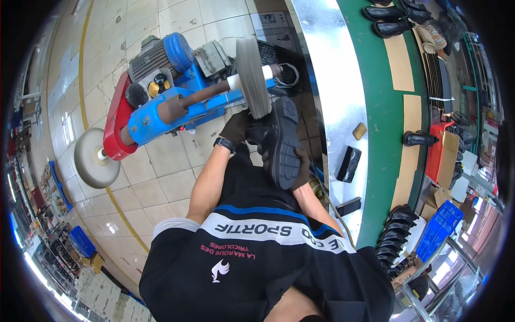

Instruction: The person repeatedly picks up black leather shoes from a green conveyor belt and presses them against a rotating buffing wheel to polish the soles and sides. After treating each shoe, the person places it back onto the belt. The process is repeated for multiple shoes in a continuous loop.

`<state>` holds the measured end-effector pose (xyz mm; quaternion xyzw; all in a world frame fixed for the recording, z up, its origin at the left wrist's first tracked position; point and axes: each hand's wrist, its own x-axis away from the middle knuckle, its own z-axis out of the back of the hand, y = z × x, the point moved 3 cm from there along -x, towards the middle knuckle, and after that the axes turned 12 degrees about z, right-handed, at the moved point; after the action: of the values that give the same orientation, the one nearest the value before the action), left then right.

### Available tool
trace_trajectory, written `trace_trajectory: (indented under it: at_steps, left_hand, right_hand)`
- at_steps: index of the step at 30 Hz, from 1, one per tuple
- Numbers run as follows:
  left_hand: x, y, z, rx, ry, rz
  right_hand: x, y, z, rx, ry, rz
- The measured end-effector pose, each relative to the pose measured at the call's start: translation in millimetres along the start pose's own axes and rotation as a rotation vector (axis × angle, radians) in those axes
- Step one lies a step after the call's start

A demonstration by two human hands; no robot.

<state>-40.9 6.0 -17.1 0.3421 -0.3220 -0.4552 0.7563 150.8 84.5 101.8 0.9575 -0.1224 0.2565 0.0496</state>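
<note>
A black boot [284, 145] is held on its side before me, its ridged black sole facing right. My left hand [236, 127], in a dark glove, is closed on the boot's upper, close under the wheel; its fingertips are partly hidden. My right hand [303, 169], also gloved, wraps round the heel end of the boot. The far end of the boot lies against or just beside the lower edge of a grey buffing wheel [251, 78]; I cannot tell whether they touch. The wheel sits on the shaft of a blue and red polishing machine [155, 119].
A second, pale round wheel [96, 158] is at the machine's left end. To my right runs a metal-topped bench [343, 102] with a yellowish block [359, 131], a shiny black block [349, 164] and a phone-like dark slab [348, 206]. Beyond, a green table [383, 107] carries black shoes [394, 27].
</note>
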Motion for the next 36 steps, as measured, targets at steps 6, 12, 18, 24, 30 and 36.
trace_trajectory:
  at_steps: [6,12,18,24,30,36]
  left_hand:
    - [5,-26,-1,0.657,-0.159,0.167]
    - [8,-51,-1,1.518,-0.391,0.589]
    - [7,-61,-3,0.649,-0.304,0.258]
    - [21,-82,-32,0.109,-0.439,0.298]
    - [68,-129,-79,0.128,-0.372,0.267]
    - [9,16,-34,0.528,-0.306,0.226]
  right_hand:
    - [-41,12,12,-0.33,0.075,-0.015]
    - [-72,14,14,-0.32,0.177,0.068]
    - [-90,13,31,-0.39,0.118,0.074]
    - [-116,7,93,0.004,0.267,0.337]
    - [-93,2,89,0.676,0.333,0.378]
    - [25,-70,58,0.226,0.238,0.125]
